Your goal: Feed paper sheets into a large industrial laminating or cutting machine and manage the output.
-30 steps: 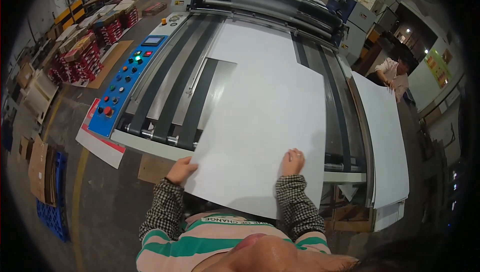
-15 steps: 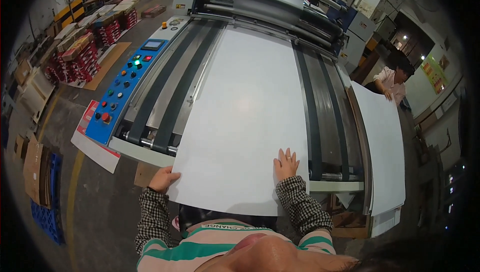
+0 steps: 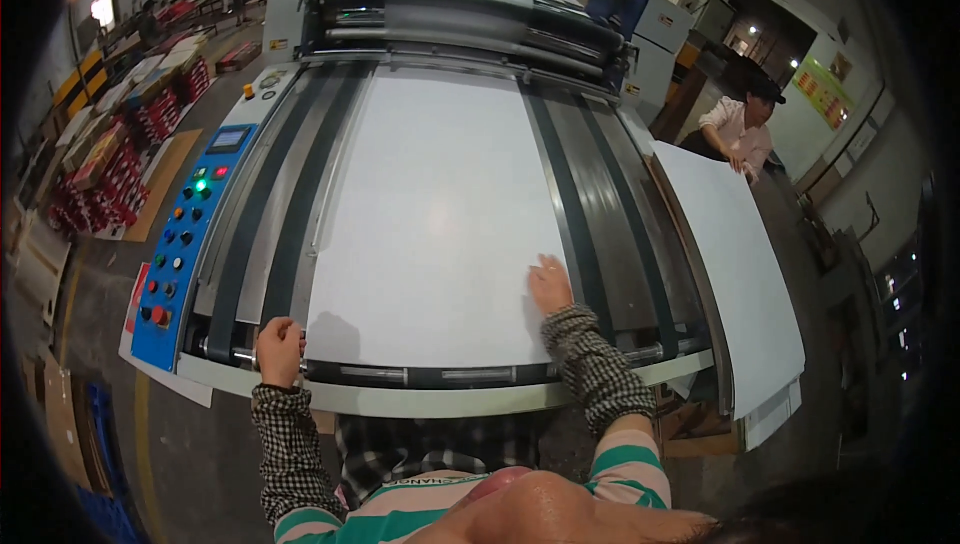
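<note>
A large white sheet (image 3: 430,214) lies flat on the machine's feed bed, its far end reaching the rollers. My left hand (image 3: 280,351) is raised beside the sheet's near left corner, fingers curled together and nothing visible in them. Over the sheet's right edge is my right hand (image 3: 549,284), its fingers loosely stretched and holding nothing; whether it touches the sheet I cannot tell. Dark conveyor belts (image 3: 300,194) run along both sides of the sheet. Checked sleeves cover both my forearms.
A blue control panel (image 3: 185,244) with buttons flanks the bed on the left. At the right stands a stack of white sheets (image 3: 725,264), where a co-worker (image 3: 742,129) leans with hands on its far edge. Red-and-white stacks (image 3: 105,179) sit on the floor at far left.
The sheet has moved away from me, baring the bed's front roller. My left hand has let go of its corner; my right hand has lifted slightly. The view has shifted.
</note>
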A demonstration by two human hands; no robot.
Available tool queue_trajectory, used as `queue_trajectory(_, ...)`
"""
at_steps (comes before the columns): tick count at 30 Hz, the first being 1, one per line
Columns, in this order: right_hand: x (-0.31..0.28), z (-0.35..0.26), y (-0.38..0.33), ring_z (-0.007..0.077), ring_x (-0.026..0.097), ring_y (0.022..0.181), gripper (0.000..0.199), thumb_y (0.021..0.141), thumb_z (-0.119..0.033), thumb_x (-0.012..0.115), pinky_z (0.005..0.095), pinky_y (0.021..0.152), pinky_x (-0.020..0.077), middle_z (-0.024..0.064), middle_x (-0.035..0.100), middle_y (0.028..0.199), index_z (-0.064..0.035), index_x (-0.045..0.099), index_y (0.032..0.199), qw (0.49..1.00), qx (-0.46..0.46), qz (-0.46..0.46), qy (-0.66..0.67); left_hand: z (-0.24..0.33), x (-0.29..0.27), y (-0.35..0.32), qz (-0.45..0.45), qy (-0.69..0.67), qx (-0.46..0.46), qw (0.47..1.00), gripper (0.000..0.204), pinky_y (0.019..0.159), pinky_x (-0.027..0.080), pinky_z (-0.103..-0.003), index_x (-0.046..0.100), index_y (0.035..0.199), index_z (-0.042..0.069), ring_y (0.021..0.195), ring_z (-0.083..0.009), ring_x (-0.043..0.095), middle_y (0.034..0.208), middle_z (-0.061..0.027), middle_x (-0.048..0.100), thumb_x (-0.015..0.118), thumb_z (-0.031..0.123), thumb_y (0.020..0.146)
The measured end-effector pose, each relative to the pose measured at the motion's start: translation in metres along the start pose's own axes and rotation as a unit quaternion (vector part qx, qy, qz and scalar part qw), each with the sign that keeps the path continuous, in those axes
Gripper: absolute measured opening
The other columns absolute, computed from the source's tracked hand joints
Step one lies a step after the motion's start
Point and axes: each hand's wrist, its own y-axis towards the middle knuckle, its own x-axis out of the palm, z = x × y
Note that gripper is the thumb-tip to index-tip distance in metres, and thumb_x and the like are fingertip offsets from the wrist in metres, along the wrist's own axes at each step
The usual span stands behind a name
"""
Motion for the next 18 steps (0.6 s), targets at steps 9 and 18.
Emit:
queue_trajectory(9,-0.290,0.268,-0.225,0.0289,0.049,0.101,0.049,0.081,-0.023,0.045,0.0575,0.092,0.0203,0.0091,0.055,0.104,-0.0174,0.030,0.127,0.632,0.393,0.201,-0.637,-0.015,-0.008,-0.001,0.007,0.055,0.010,0.998,0.016,0.048,0.044,-0.025,0.055,0.081,-0.004,0.055,-0.0120,0.054,0.064,-0.0072,0.056,0.051,0.011,0.077)
queue_trajectory(18,-0.131,0.182,-0.154,0.0398,0.050,0.081,0.025,0.067,-0.014,0.047,0.0468,0.072,0.0413,0.0239,0.052,0.087,0.0038,0.055,0.083,0.922,0.230,-0.147,-0.275,0.019,0.147,-0.075,-0.278,0.168,0.184,0.928,0.029,0.069,0.046,-0.033,0.059,0.088,0.002,0.076,-0.0264,0.058,0.082,-0.0170,0.059,0.054,0.025,0.073)
